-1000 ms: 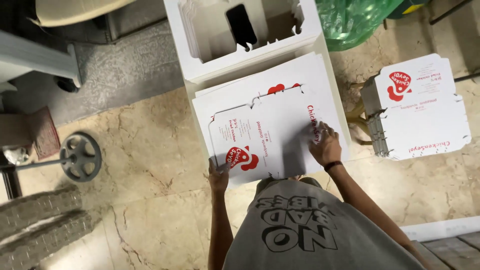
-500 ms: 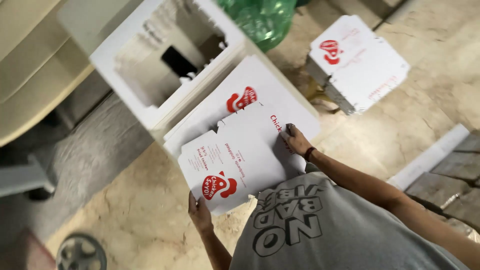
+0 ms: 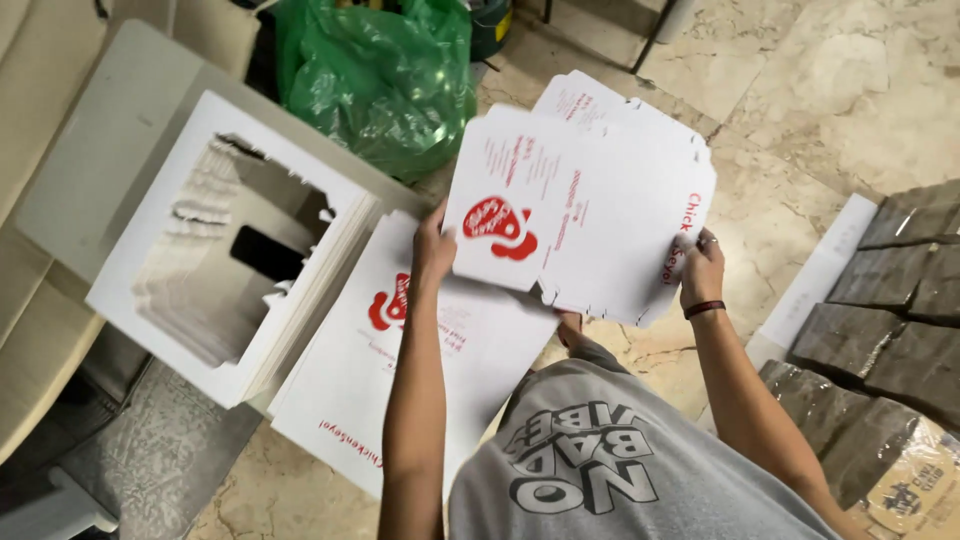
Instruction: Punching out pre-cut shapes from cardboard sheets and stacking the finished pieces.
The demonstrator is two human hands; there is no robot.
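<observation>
I hold a flat white die-cut cardboard box blank (image 3: 590,210) with a red logo and red print up in front of me. My left hand (image 3: 432,248) grips its left edge and my right hand (image 3: 703,268), with a ring and a dark wristband, grips its right edge. Below it a stack of the same flat blanks (image 3: 400,370) lies on the stone floor.
A thick stack of white cardboard offcuts with a cut-out hole (image 3: 230,250) sits left of the blanks. A green plastic bag (image 3: 375,75) lies beyond. Dark wrapped blocks (image 3: 890,330) stand at the right, a beige cushion (image 3: 30,330) at the left.
The top blank, which lay on the stack under both hands, is now lifted off and held up in the air. The camera view has swung right.
</observation>
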